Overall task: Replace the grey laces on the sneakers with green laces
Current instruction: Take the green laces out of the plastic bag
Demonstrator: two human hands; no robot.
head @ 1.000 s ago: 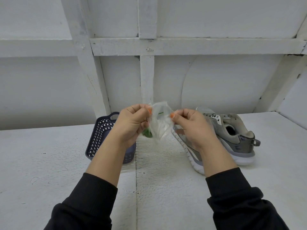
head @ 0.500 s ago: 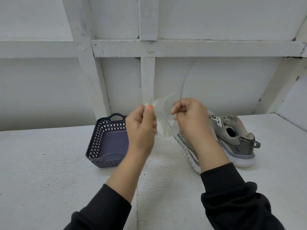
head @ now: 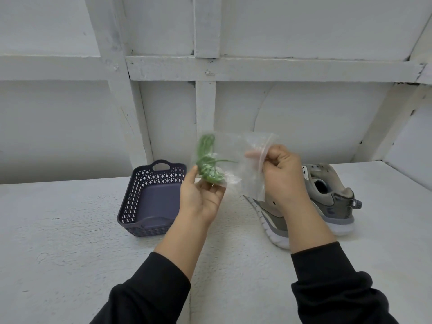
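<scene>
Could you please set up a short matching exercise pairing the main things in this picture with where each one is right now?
Things:
1. green laces
2. clear plastic bag
3. basket
4. sneakers

Places:
A. on the table, left of the hands
B. pinched at its top edge by the right hand
C. on the table, behind the right forearm
D. bunched in the left hand

Pairs: 1-D, 2-B, 3-A, 4-C

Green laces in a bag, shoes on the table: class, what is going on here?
A person holds a clear bag in the air with both hands. The left hand grips the end with the bundled green laces inside; the right hand pinches the other end. The sneakers sit on the table, right of a basket.
</scene>
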